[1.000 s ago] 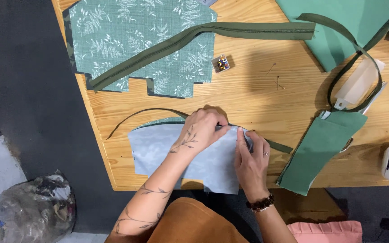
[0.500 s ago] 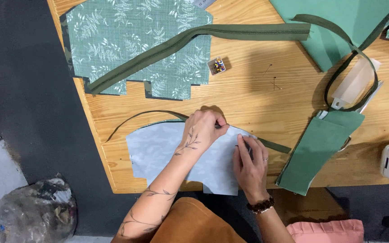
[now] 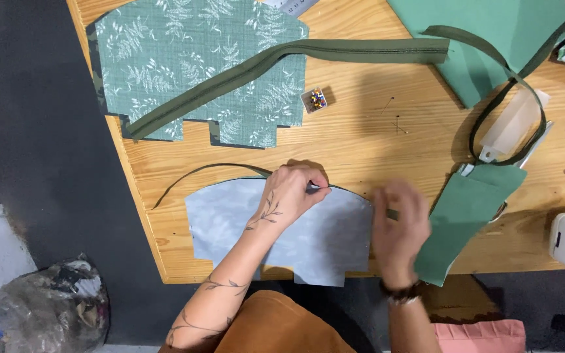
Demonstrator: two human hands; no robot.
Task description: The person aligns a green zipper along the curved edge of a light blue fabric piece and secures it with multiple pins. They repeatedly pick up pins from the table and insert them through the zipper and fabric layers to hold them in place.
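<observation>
Pale blue fabric panel [image 3: 308, 242], smooth, curved top, notched corners

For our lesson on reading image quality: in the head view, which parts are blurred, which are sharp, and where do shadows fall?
Head view: the right hand is smeared by motion blur, its fingers indistinct; the left hand on the pale blue fabric piece is sharp, as is the small pin box; soft shadows lie on the wooden table beside the hands and the green strap; lighting is even, without strong glare.

Matt pale-blue cloth panel [image 3: 295, 238] on varnished, grained wooden table [image 3: 361, 150]; small pin box [image 3: 314, 100], probably clear plastic.
</observation>
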